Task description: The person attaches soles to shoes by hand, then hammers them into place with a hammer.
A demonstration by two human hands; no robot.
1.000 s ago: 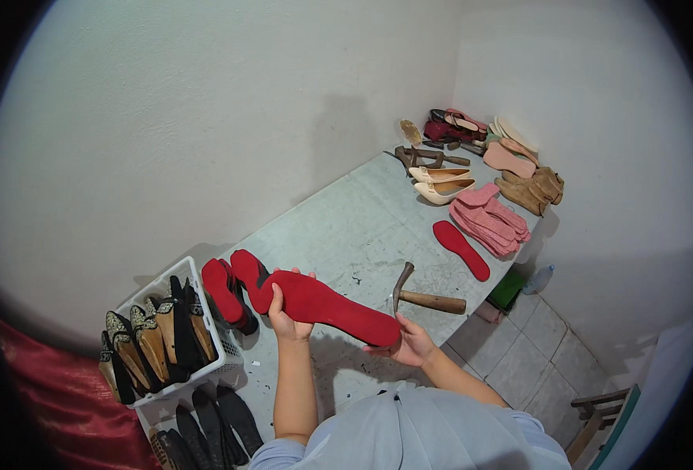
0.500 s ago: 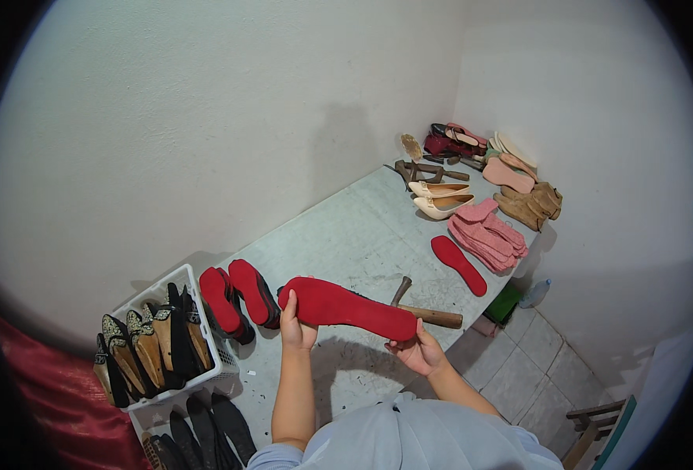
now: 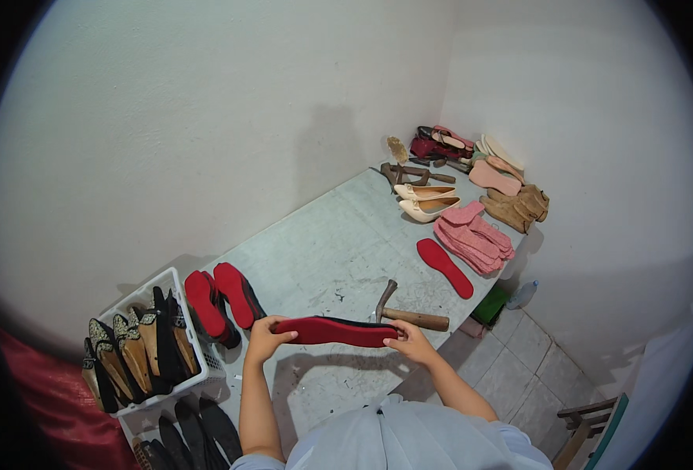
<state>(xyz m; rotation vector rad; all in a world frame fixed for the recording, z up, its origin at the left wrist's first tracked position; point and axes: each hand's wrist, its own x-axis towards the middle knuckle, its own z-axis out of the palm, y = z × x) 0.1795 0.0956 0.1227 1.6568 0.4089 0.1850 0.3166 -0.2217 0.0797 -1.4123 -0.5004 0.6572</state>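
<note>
A red shoe sole with a dark strip along its far edge is held up level over the front of the table. My left hand pinches its left end, with the thumb on the red face. At the opposite end my right hand grips it, thumb also in front. Just beyond the right end lies a hammer, its wooden handle pointing right. Two stacks of red soles with black edges rest on the table left of my left hand. A flat red sole lies farther right.
A white basket of embellished shoes stands at the left, with dark soles in front. Pink sole pieces, cream shoes, brown pieces and tools fill the far right. The table's right edge drops to a tiled floor.
Both hands have brought the red sole lower and tilted it, so its red face looks narrower and more level. My left hand has shifted left. The whole view has moved slightly.
</note>
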